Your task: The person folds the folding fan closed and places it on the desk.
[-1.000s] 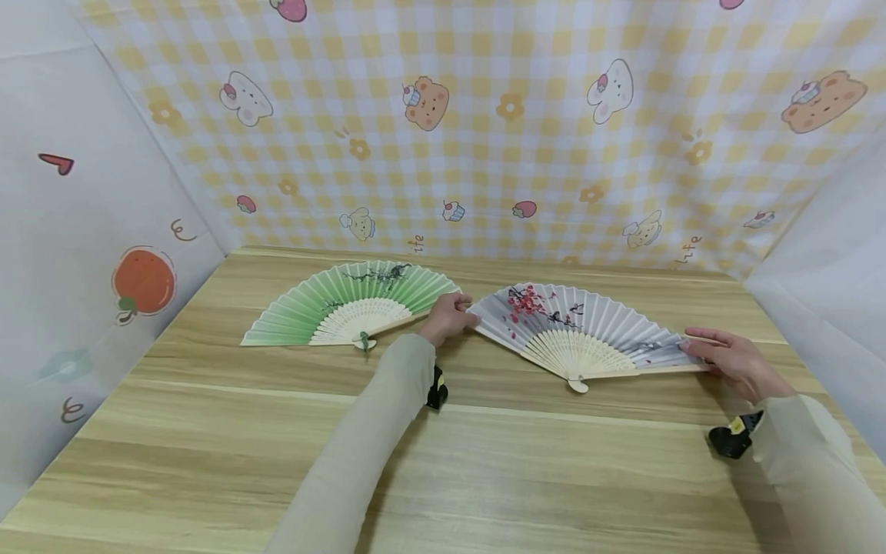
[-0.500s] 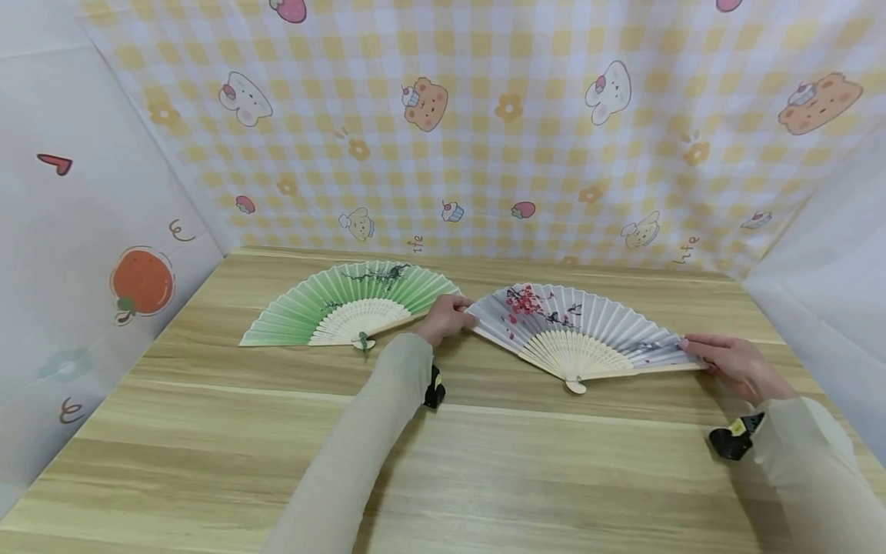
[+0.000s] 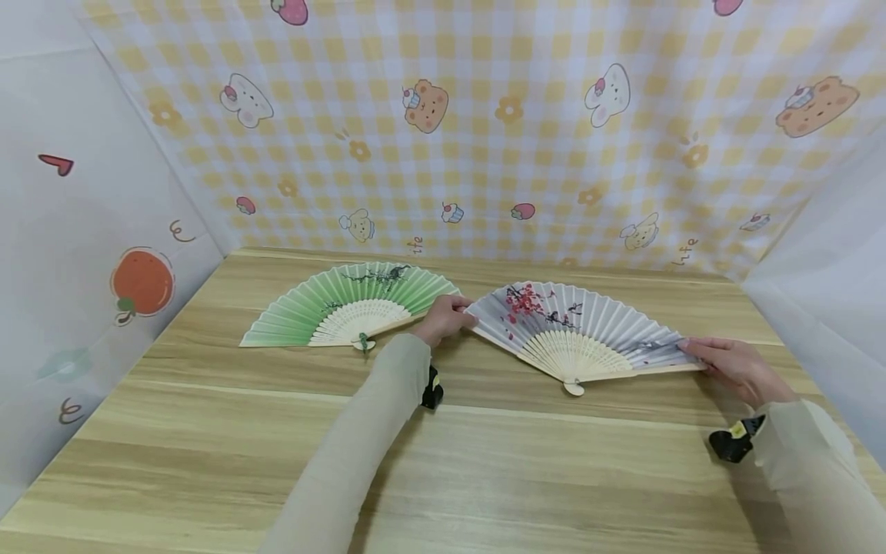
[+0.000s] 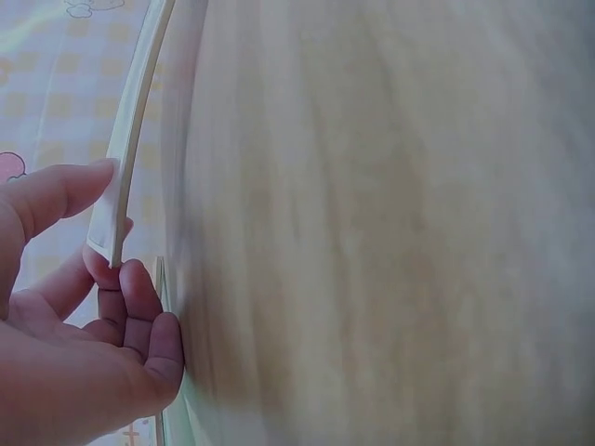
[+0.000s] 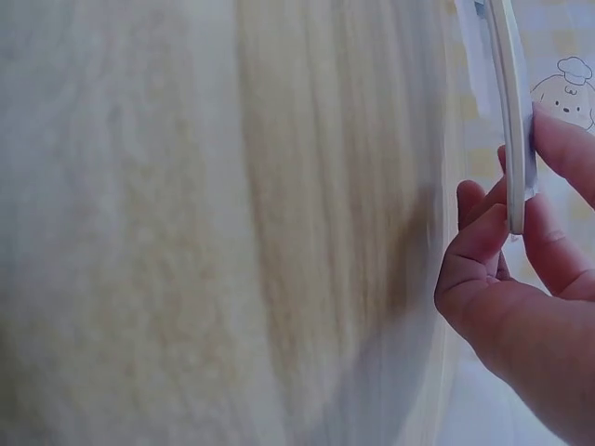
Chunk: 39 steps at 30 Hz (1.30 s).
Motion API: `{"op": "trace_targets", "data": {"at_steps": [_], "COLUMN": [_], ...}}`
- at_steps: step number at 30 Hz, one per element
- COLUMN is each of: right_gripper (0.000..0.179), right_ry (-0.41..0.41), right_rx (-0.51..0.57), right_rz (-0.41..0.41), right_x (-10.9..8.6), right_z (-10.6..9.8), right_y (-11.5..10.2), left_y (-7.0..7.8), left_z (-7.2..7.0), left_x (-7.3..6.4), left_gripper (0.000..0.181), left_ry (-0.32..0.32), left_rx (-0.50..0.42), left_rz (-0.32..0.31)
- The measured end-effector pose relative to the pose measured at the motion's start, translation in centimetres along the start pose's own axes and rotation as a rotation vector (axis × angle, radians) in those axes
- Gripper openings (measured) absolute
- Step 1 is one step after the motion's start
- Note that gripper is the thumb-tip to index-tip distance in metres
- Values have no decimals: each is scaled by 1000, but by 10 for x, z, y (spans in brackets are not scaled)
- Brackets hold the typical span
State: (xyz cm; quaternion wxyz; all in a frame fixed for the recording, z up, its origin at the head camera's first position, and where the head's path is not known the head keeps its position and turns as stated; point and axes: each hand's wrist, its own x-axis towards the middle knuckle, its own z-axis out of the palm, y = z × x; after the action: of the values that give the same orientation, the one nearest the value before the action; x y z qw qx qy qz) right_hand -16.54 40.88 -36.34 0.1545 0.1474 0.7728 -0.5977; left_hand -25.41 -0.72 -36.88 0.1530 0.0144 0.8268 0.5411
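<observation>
A grey folding fan (image 3: 609,319) with red blossoms and pale ribs is spread wide between the two hands. My left hand (image 3: 443,318) pinches its left outer corner; the left wrist view shows the outer rib (image 4: 130,139) between thumb and fingers. At the opposite end, my right hand (image 3: 744,369) pinches the right corner, and in the right wrist view the rib (image 5: 511,121) lies between the thumb and curled fingers. Just left of the left hand, a green folding fan (image 3: 298,312) lies spread on the table, its right tip partly hidden by that hand.
The wood-grain table (image 3: 540,477) runs back to a yellow checked cloth (image 3: 512,154) with cartoon prints. White sheeting (image 3: 90,100) hangs at the left side, and another white sheet (image 3: 844,254) at the right.
Both hands keep their pinch on the grey fan. The fan has shifted very slightly to the left, and the right hand has come slightly down with its corner. The green fan stays put.
</observation>
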Motion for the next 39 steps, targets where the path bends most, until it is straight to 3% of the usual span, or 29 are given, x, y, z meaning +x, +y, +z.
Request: {"op": "trace_targets", "data": {"at_steps": [12, 18, 21, 25, 28, 30, 34, 35, 37, 39], "right_gripper": [13, 12, 11, 10, 15, 19, 26, 28, 29, 31], "right_ry": [-74, -88, -93, -121, -167, -203, -264, -278, -283, -282], "right_rx": [154, 200, 229, 269, 343, 392, 446, 455, 464, 473], "right_rz": [-48, -59, -53, -49, -58, -75, -122, -132, -145, -155], "right_x": [-1, -4, -7, -10, -11, -12, -12, -12, -13, -14], "right_z": [1, 3, 4, 5, 5, 4, 5, 5, 6, 7], "right_y": [-1, -3, -3, -3, -3, -3, -2, -2, -3, -3], "left_y": [0, 1, -31, -44, -14, -6, -42, -47, -50, -29], "left_z": [-4, -5, -3, 0, -5, -7, -6, -7, -7, -10], "left_x": [-2, -5, 29, 47, 15, 4, 37, 43, 46, 24], "left_gripper": [37, 41, 41, 43, 48, 48, 43, 43, 42, 42], "left_ry": [1, 21, -21, -66, -44, -41, -84, -96, -94, -84], "left_rx": [-43, -1, -86, -180, -144, -139, -215, -225, -216, -174], "left_rz": [34, 35, 123, 90, -8, 0, 102, 103, 86, 28]}}
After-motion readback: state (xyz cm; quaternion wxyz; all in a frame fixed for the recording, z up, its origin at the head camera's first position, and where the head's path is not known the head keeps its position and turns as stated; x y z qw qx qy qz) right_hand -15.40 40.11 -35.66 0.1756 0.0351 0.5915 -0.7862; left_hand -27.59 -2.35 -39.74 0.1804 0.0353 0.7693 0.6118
